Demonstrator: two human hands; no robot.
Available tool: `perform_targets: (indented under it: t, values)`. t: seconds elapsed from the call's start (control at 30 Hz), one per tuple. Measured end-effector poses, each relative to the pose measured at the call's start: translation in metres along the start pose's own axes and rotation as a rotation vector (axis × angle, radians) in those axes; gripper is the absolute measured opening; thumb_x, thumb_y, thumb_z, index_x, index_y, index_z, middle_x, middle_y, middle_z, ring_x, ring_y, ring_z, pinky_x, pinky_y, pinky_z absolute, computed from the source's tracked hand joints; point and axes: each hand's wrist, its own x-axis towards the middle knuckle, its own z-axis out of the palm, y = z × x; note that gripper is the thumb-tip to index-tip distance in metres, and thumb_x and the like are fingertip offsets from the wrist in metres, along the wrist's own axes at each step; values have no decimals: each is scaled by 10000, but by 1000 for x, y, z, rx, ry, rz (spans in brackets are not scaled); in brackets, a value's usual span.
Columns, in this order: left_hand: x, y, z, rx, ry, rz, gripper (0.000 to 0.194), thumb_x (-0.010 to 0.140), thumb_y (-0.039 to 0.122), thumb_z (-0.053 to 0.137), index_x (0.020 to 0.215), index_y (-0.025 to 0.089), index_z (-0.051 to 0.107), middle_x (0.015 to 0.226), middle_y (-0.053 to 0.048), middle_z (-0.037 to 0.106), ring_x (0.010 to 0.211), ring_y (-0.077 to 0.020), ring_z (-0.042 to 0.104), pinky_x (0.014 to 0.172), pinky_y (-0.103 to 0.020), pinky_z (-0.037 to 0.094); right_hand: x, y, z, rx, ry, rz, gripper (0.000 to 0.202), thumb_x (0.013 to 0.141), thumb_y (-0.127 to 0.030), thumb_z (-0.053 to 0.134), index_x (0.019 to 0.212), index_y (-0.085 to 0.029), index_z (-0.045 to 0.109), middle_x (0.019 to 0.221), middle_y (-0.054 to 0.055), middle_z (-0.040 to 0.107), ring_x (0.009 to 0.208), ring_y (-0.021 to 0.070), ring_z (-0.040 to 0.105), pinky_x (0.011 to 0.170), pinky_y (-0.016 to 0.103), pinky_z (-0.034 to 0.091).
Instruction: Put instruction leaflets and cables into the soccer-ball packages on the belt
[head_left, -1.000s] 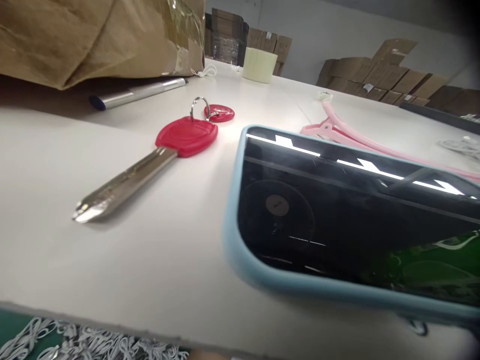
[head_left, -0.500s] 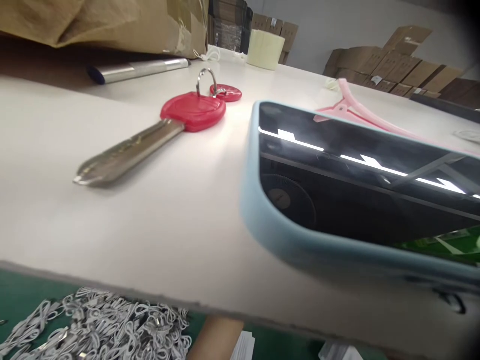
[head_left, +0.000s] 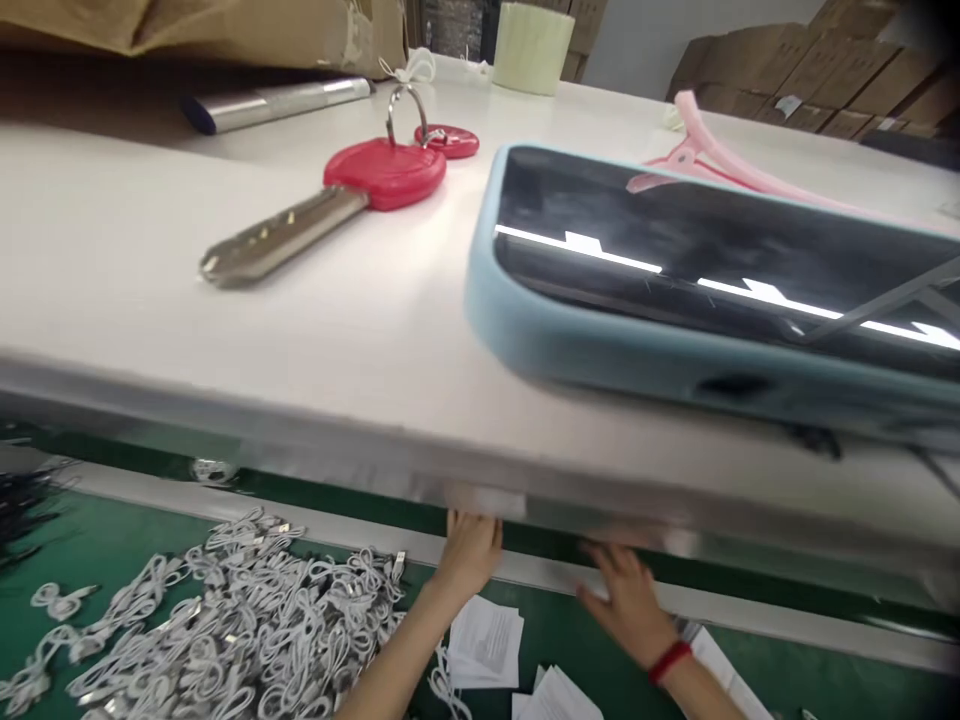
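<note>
My left hand [head_left: 469, 555] reaches up to the underside of the white shelf's front edge, its fingertips partly hidden there. Whether it holds anything I cannot make out; a pale patch shows on the edge just above it. To the right, my right hand [head_left: 624, 600] has its fingers apart below the same edge, with nothing visible in it and a red band [head_left: 670, 661] around the wrist. Between and below the hands lie printed white papers [head_left: 486, 640] on the green work surface [head_left: 409, 690]. A heap of coiled white cables [head_left: 277, 620] spreads left of my left forearm.
On the white shelf [head_left: 360, 350] close to my view lie a phone in a light blue case [head_left: 570, 330], a red-headed key [head_left: 386, 175], a silver pen [head_left: 277, 105], a pink hair clip [head_left: 720, 155] and a tape roll [head_left: 532, 48]. Black cables [head_left: 22, 510] lie far left.
The view has tilted downward, so the shelf things sit higher and more of the green surface shows. Both my hands have come into sight below the shelf edge.
</note>
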Motion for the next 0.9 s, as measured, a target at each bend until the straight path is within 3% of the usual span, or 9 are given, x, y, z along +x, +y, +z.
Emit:
perform_targets:
  t: [0.1,0.17,0.27,0.33,0.57,0.67,0.73,0.8,0.9]
  values:
    - [-59,-24,-25,178,-61,11,340,921,279,375,1181,291,593,1314,-72,527,1256,-307,406,1025,-535,338,-41,-25,27,54,-173,-135,472,724,-488,673,1180,-385,604,1294,2,562,1223,304,468,954,435,439]
    - [-102,-41,-33,355,-97,-11,388,925,273,337,1242,329,553,1390,-48,471,1285,-310,382,1013,-537,351,-57,-46,47,42,-241,-157,544,747,-473,626,1269,-344,545,1326,32,538,1224,318,466,962,453,419]
    - [-151,-63,-29,524,-157,-28,429,919,252,327,1284,374,515,1409,-23,468,1272,-315,418,970,-539,398,-64,-68,71,-42,-228,-122,538,745,-359,646,1264,-262,544,1330,86,527,1221,336,455,1001,500,355]
    - [-167,-73,-19,590,-154,-3,422,916,245,337,1259,380,541,1400,-14,484,1264,-316,439,975,-547,397,-63,-72,82,-58,-167,-84,479,732,-307,671,1197,-246,576,1295,95,547,1198,337,466,991,504,351]
    - [-164,-84,1,613,-174,85,381,886,229,405,1188,363,594,1389,-27,498,1253,-339,455,1024,-647,294,-68,-65,96,123,-32,227,133,752,-272,603,879,-241,587,1019,88,628,1048,347,543,842,503,412]
    - [-160,-78,2,589,-196,52,393,865,197,414,1170,358,601,1400,-26,484,1280,-342,421,1033,-692,227,-69,-62,94,347,-45,191,68,770,-255,537,821,-240,579,859,56,657,897,300,605,826,457,423]
    - [-158,-69,1,545,-225,0,378,893,261,405,1214,374,571,1425,-15,453,1308,-344,381,1048,-693,196,-69,-58,90,508,-81,149,131,805,-348,509,800,-237,578,784,41,656,785,258,619,758,372,451]
    - [-153,-56,0,455,-245,-78,406,930,376,359,1319,384,474,1470,-6,386,1350,-333,318,1078,-641,214,-70,-53,82,641,-92,109,267,824,-477,488,784,-232,587,772,41,655,761,238,613,710,317,454]
    - [-141,-40,1,253,-264,-191,539,943,484,279,1459,338,231,1537,-15,243,1382,-281,271,1058,-447,370,-72,-48,66,812,-100,50,376,805,-578,513,751,-220,616,772,45,650,799,239,602,738,301,448]
